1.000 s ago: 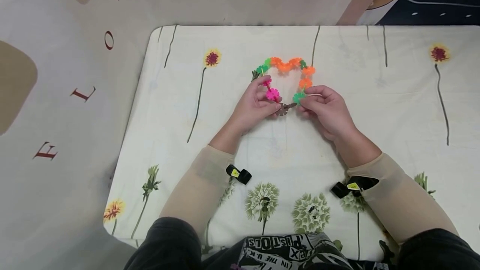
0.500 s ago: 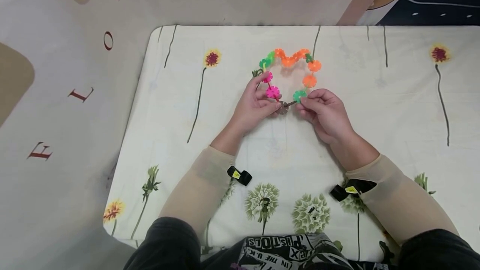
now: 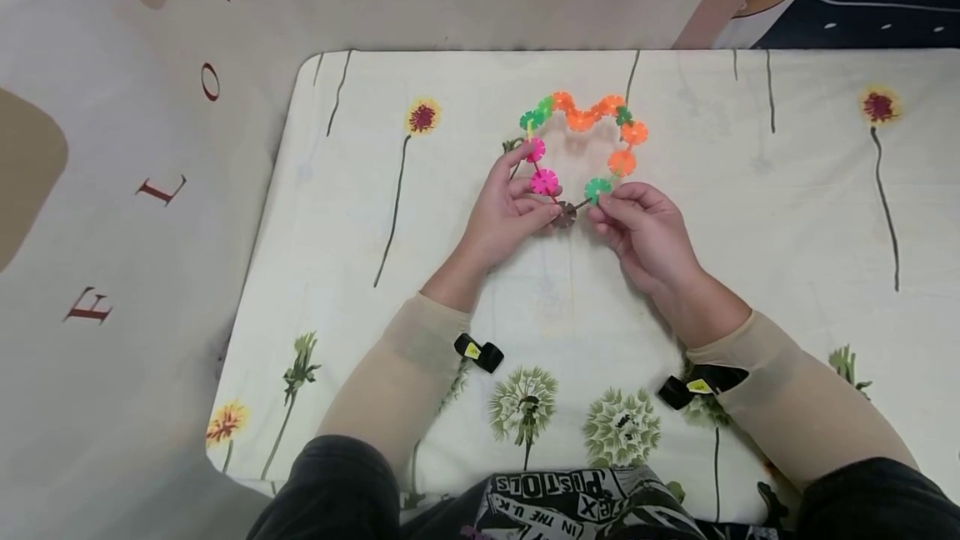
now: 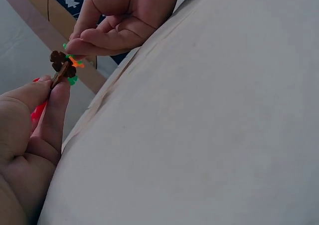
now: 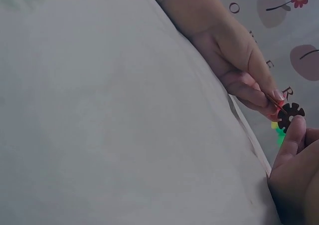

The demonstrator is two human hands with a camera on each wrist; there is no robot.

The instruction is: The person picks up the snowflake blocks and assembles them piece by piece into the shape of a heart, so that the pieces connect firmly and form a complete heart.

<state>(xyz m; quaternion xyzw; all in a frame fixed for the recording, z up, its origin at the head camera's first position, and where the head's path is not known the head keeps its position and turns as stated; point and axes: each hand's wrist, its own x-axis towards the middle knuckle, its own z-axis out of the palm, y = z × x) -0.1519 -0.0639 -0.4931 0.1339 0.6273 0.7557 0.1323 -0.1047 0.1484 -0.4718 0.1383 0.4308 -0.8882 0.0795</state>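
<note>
Notched plastic discs in orange, green, pink and brown are joined into a ring [image 3: 581, 120], held up above the cloth. My left hand [image 3: 501, 211] pinches a brown notched disc [image 3: 566, 214] at the near end; in the left wrist view it stands edge-on between thumb and finger. Pink discs [image 3: 543, 182] lie along the left fingers. My right hand [image 3: 651, 227] pinches a second brown disc [image 5: 290, 116], whose flat face shows in the right wrist view. Beside the right fingertips is a green disc [image 3: 597, 190]. The fingers partly hide the joint between the brown discs.
A white cloth with printed flowers [image 3: 423, 117] covers the work surface. Behind it and to the left hangs pale fabric with printed letters [image 3: 161, 190]. Dark patterned fabric [image 3: 885, 2] lies at the far right corner.
The far side of the ring has moved away from the person and slightly right, opening wider. The right hand has shifted slightly left; the left hand stays nearly still.
</note>
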